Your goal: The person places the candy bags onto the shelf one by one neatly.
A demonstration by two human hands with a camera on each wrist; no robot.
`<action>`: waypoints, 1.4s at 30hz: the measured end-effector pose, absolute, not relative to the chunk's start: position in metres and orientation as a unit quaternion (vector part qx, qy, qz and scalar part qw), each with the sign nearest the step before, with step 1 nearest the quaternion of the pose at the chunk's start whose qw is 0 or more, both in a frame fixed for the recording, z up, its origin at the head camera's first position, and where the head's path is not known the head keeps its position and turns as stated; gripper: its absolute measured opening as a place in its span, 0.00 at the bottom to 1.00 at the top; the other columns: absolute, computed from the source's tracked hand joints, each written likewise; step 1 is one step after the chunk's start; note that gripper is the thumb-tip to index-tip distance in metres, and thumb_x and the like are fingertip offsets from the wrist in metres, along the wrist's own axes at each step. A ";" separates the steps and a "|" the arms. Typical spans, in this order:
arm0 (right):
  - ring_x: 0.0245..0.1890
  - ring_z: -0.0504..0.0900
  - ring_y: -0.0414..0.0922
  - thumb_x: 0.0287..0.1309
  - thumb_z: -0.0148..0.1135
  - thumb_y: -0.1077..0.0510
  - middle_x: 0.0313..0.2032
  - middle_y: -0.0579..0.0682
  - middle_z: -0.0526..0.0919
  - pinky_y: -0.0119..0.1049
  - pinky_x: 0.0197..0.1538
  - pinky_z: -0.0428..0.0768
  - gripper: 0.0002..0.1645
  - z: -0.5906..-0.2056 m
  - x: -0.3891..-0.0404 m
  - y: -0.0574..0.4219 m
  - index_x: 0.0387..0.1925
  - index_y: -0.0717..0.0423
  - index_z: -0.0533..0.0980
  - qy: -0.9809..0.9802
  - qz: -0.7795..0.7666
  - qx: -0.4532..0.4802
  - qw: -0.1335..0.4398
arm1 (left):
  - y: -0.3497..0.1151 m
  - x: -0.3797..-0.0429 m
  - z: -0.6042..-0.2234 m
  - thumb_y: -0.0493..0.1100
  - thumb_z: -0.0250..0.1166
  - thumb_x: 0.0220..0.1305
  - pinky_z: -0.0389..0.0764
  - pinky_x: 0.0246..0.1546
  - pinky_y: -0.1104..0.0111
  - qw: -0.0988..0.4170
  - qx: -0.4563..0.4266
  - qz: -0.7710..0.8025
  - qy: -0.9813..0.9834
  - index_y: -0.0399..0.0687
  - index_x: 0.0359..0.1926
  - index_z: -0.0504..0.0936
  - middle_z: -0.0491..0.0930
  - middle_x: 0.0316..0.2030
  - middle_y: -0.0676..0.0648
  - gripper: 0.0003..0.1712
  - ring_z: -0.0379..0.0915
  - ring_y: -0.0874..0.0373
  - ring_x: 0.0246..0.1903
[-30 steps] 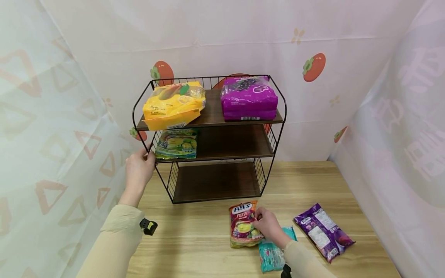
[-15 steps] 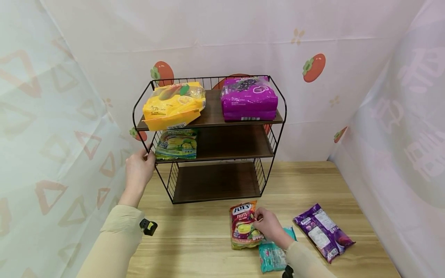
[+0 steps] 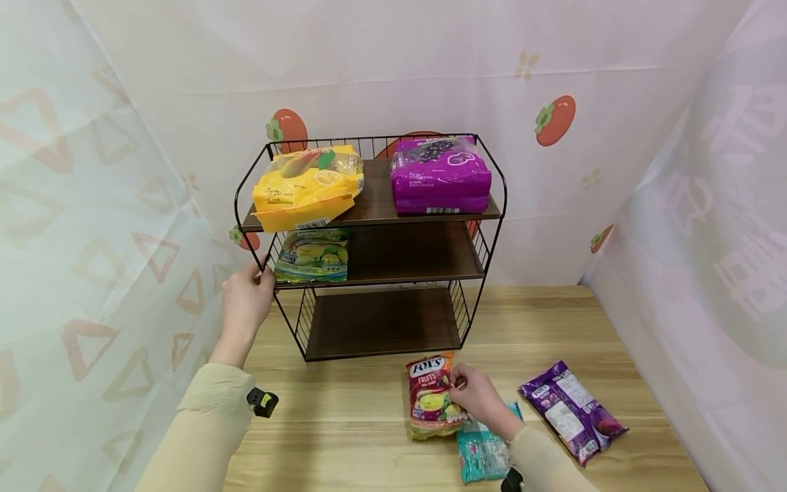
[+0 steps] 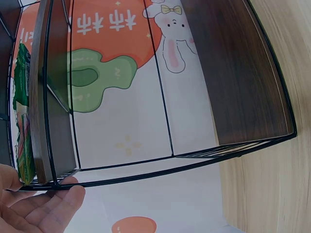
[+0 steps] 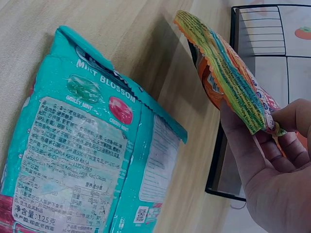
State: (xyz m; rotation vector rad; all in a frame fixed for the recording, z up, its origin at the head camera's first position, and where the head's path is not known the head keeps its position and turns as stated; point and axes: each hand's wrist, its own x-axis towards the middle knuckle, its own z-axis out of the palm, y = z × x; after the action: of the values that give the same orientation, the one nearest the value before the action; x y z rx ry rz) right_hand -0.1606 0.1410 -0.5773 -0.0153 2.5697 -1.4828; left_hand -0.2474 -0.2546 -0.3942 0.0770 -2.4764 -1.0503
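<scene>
My right hand (image 3: 478,393) pinches the right edge of a red and orange Fox's Fruits candy bag (image 3: 429,396), in front of the rack. In the right wrist view that candy bag (image 5: 228,68) stands tilted above the wooden table. My left hand (image 3: 247,297) grips the left side of the black wire rack (image 3: 396,278) at middle-shelf height. Its fingers (image 4: 60,208) curl around the wire frame in the left wrist view. Close to that hand, a green Springs Tea candy bag (image 3: 313,255) sits on the middle shelf.
A teal Mint Blossom candy bag (image 5: 73,145) lies partly under my right hand. Farther right lies a purple candy bag (image 3: 573,411). On the top shelf are a yellow bag (image 3: 307,184) and a purple grape bag (image 3: 439,175). Printed cloth walls (image 3: 707,239) enclose the table.
The Fox's Fruits bag has shifted slightly upward in the head view, its top edge nearer the rack. My left hand stays on the rack.
</scene>
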 end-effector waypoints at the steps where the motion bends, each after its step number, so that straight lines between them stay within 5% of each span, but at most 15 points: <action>1: 0.32 0.74 0.44 0.49 0.63 0.73 0.33 0.49 0.77 0.33 0.30 0.75 0.12 -0.577 -0.161 0.141 0.34 0.57 0.73 0.862 -0.499 -0.004 0.087 | -0.255 -0.247 -0.394 0.39 0.51 0.76 0.73 0.18 0.72 0.223 0.028 -0.381 -0.897 0.39 0.66 0.78 0.88 0.38 0.32 0.23 0.78 0.66 0.19; 42: 0.31 0.74 0.42 0.60 0.59 0.70 0.34 0.51 0.78 0.32 0.29 0.74 0.08 -0.533 -0.162 0.143 0.40 0.59 0.72 0.816 -0.561 -0.081 0.111 | -0.254 -0.247 -0.395 0.38 0.51 0.74 0.72 0.18 0.73 0.233 0.032 -0.366 -0.900 0.38 0.65 0.79 0.87 0.39 0.31 0.23 0.80 0.60 0.18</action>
State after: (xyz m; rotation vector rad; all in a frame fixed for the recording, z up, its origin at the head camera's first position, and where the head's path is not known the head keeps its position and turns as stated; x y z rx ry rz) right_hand -0.1620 0.1429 -0.5325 -0.2393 2.3965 -1.6488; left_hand -0.2469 -0.2539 -0.3946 0.0867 -2.4727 -1.0052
